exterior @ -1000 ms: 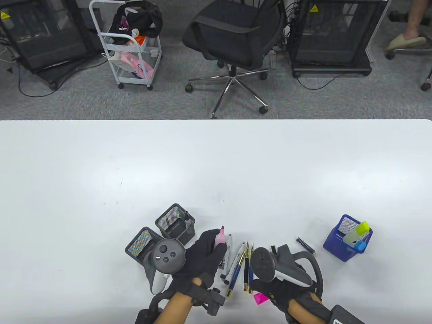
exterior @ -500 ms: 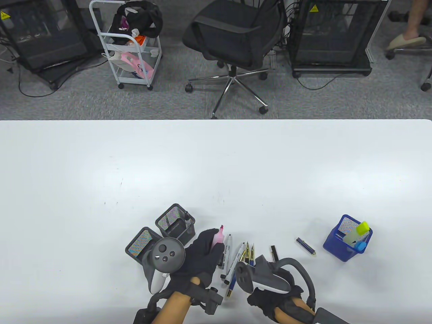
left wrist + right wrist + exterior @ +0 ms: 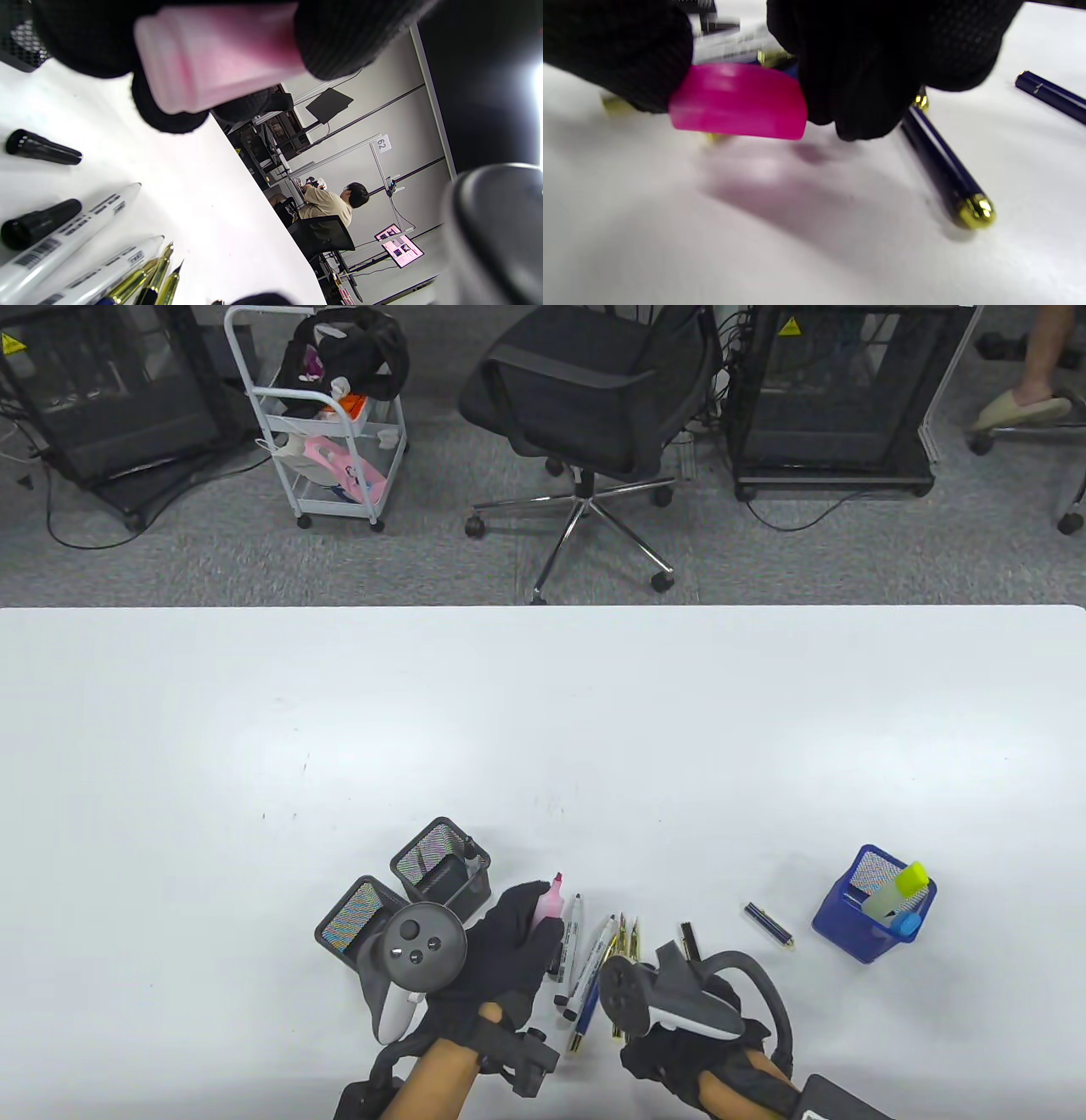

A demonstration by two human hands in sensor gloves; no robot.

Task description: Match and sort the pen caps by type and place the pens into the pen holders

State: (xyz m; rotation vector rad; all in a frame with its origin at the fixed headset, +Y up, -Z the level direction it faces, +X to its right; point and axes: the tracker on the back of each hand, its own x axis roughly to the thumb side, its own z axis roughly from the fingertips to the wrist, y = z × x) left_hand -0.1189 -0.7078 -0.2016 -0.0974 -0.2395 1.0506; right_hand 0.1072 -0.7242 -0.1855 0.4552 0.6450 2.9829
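Note:
My left hand (image 3: 517, 937) grips an uncapped pink highlighter (image 3: 550, 899), tip pointing away; up close its pale pink body (image 3: 220, 55) sits between the gloved fingers. My right hand (image 3: 679, 1052) is mostly hidden under its tracker in the table view; the right wrist view shows it pinching a magenta cap (image 3: 738, 101) just above the table. Between the hands lie white markers (image 3: 585, 963) and gold-tipped blue pens (image 3: 626, 943). Two black mesh holders (image 3: 441, 869) stand left of my left hand. A blue holder (image 3: 874, 903) with a yellow highlighter stands at the right.
A dark blue pen cap (image 3: 769, 925) lies loose near the blue holder, and a black cap (image 3: 689, 940) sits by my right hand. Black marker caps (image 3: 42, 148) lie beside the white markers. The table's near edge is just below both wrists.
My right hand shifted left over the magenta cap and took hold of it; the cap no longer shows in the table view. My left hand kept still with the highlighter.

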